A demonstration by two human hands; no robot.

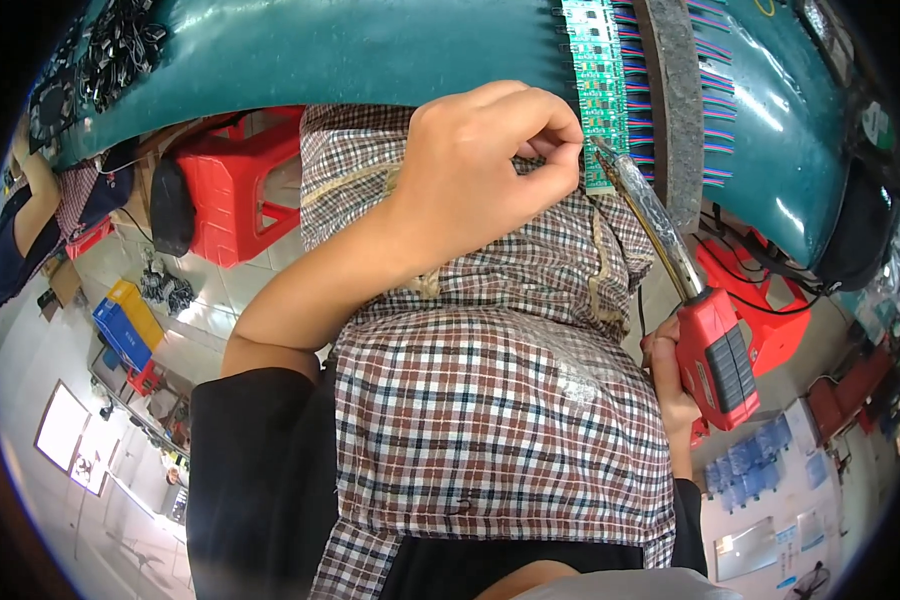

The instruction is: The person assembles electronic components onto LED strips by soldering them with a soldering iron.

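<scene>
We see green circuit board strip (600, 90) at upper centre on teal tabletop (350, 45); thin, stiff, fragile, we judge edges safest. Left hand (485, 165) pinched shut beside it, contents unclear. Right hand (670, 375) wrapped around red soldering iron (715, 355), tip at board.

right hand (670, 375) mostly hidden behind red soldering iron (715, 355), circuit board (600, 90) cut off by top edge
</scene>
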